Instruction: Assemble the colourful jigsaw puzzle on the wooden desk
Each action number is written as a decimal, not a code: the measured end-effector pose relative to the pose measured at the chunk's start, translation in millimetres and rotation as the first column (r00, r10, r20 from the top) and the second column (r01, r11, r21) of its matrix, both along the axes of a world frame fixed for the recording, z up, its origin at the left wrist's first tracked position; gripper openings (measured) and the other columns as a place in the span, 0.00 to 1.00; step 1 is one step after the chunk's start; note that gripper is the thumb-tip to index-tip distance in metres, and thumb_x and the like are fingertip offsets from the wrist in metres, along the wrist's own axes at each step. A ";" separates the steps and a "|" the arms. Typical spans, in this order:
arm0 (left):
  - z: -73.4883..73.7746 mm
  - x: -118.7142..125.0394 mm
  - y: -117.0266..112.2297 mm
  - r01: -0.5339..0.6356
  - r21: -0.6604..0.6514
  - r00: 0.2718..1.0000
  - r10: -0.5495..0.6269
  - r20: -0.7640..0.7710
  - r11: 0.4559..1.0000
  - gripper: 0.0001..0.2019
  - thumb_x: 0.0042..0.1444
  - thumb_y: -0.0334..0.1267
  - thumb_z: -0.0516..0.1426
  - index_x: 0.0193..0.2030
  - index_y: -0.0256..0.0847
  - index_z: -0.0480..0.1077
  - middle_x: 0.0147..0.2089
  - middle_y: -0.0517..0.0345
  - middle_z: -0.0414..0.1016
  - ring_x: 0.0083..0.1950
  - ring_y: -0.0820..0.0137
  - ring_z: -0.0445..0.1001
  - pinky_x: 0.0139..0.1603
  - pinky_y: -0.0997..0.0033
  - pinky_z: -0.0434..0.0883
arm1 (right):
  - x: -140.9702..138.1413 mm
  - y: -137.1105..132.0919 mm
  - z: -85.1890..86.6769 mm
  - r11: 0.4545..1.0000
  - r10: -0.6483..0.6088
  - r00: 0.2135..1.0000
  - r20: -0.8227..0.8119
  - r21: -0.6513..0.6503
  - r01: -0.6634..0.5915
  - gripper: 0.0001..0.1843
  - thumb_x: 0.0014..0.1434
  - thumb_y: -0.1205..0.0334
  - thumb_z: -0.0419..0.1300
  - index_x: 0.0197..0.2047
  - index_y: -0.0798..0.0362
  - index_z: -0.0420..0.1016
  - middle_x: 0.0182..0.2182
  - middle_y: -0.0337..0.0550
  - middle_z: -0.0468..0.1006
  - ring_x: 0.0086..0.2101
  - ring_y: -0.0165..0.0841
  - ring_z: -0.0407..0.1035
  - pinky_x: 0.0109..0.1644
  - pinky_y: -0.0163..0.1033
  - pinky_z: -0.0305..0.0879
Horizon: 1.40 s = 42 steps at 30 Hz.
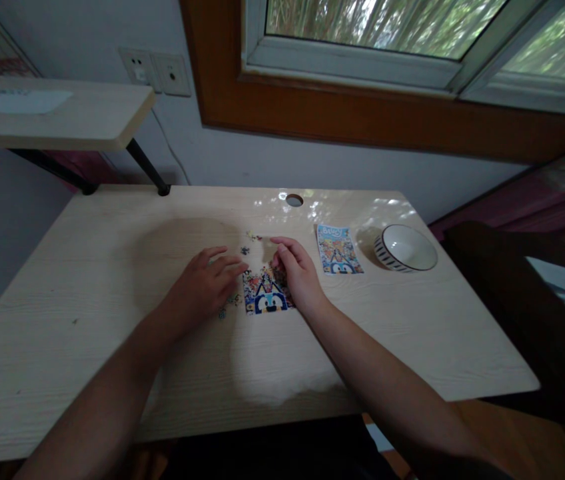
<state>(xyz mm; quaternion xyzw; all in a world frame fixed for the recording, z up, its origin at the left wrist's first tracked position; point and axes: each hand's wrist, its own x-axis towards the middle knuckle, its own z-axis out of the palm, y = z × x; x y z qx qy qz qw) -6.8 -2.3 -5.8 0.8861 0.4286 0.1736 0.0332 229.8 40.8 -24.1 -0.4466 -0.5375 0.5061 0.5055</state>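
Note:
A partly assembled jigsaw puzzle (268, 299) lies on the table between my hands, showing a blue cartoon dog's face and a busy multicoloured pattern. My left hand (212, 279) hovers at its upper left edge, fingers apart and fingertips close to the border pieces. Over the puzzle's right side is my right hand (298, 270), hiding part of it; the index finger reaches out, the thumb is near it and the other fingers curl. No piece shows in either hand. Loose puzzle pieces (253, 236) lie beyond the puzzle, with another piece (245, 251) nearer and several more (222, 312) beside my left hand.
A printed reference picture (340, 250) with the same dog lies right of my right hand. Farther right stands a white bowl (407, 248) with dark stripes. The table (112, 280) has a cable hole (294, 200) at the back; a raised shelf (57, 137) overhangs the back left.

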 end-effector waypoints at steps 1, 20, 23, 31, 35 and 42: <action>0.9 2.0 -1.1 0.009 -0.022 1.000 -0.009 0.012 1.000 0.18 0.69 0.38 0.56 0.64 0.43 0.72 0.64 0.50 0.74 0.71 0.51 0.62 0.71 0.43 0.63 | 0.0 -0.2 0.3 1.000 -0.001 1.000 0.003 0.000 0.001 0.17 0.68 0.48 0.58 0.53 0.47 0.78 0.28 0.36 0.72 0.31 0.33 0.66 0.37 0.38 0.63; 0.2 11.5 -7.2 0.042 -0.137 0.999 -0.039 0.027 0.990 0.34 0.58 0.57 0.65 0.65 0.42 0.67 0.65 0.47 0.71 0.72 0.49 0.58 0.74 0.45 0.57 | -0.5 -0.2 -0.7 1.000 -0.022 1.000 -0.009 -0.002 0.022 0.16 0.68 0.49 0.58 0.53 0.47 0.77 0.28 0.35 0.72 0.30 0.32 0.66 0.36 0.38 0.61; 0.5 11.2 -7.3 0.046 -0.137 0.999 -0.043 0.022 0.989 0.33 0.58 0.56 0.65 0.65 0.41 0.67 0.65 0.47 0.71 0.72 0.49 0.58 0.74 0.45 0.57 | -0.6 -0.6 -0.6 1.000 -0.021 1.000 0.003 -0.006 0.021 0.17 0.68 0.48 0.57 0.53 0.47 0.77 0.27 0.35 0.71 0.30 0.32 0.65 0.35 0.37 0.62; 1.8 11.5 -6.8 0.048 -0.122 0.999 -0.047 0.012 0.991 0.33 0.59 0.57 0.65 0.64 0.40 0.67 0.65 0.47 0.72 0.71 0.49 0.60 0.73 0.46 0.58 | 0.1 -0.3 -1.0 1.000 -0.014 1.000 0.024 0.004 0.014 0.17 0.68 0.48 0.57 0.53 0.46 0.77 0.29 0.35 0.72 0.31 0.32 0.67 0.37 0.38 0.64; 3.2 11.8 -6.6 0.056 -0.128 0.998 -0.053 0.032 0.990 0.31 0.59 0.55 0.65 0.64 0.42 0.67 0.64 0.47 0.72 0.71 0.49 0.60 0.72 0.46 0.59 | 0.2 -0.3 -0.9 1.000 -0.019 0.999 0.033 -0.006 0.019 0.18 0.68 0.48 0.57 0.53 0.47 0.77 0.28 0.36 0.72 0.31 0.33 0.67 0.36 0.37 0.64; 5.0 12.0 -7.8 0.044 -0.136 0.999 -0.042 0.014 0.990 0.31 0.59 0.53 0.66 0.64 0.40 0.67 0.65 0.46 0.72 0.71 0.49 0.60 0.73 0.46 0.58 | 0.6 0.9 -2.4 1.000 -0.016 0.999 -0.028 -0.023 0.015 0.16 0.67 0.49 0.58 0.53 0.46 0.78 0.28 0.35 0.71 0.29 0.31 0.65 0.33 0.36 0.59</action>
